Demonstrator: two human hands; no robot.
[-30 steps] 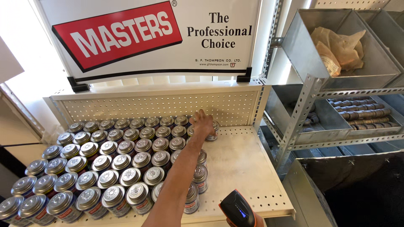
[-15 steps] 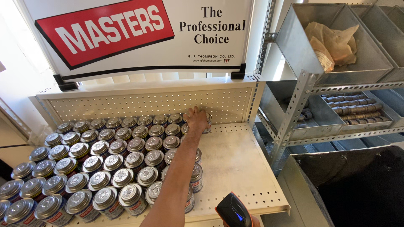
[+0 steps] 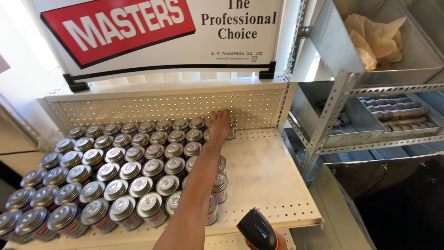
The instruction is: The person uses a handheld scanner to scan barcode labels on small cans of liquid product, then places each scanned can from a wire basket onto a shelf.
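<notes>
Metal-lidded can (image 3: 230, 127) sits in the back row of the shelf (image 3: 263, 171), against the pegboard (image 3: 162, 109); my left hand (image 3: 218, 124) covers its top, fingers closed around it; I judge it rigid, smooth, weighty, best gripped around the sides; my right hand (image 3: 277, 243) holds a scanner (image 3: 257, 229).

Small metal cans (image 3: 138, 178), upright, packed in rows on white perforated shelf (image 3: 263, 176).
Silver lids w/ centre caps, dark printed sides. Back-row right-end can (image 3: 231, 129) touched from above, mostly hidden, near pegboard back panel (image 3: 162, 109). Black handheld scanner (image 3: 257, 230) w/ orange trim, tilted, at shelf's front edge.
</notes>
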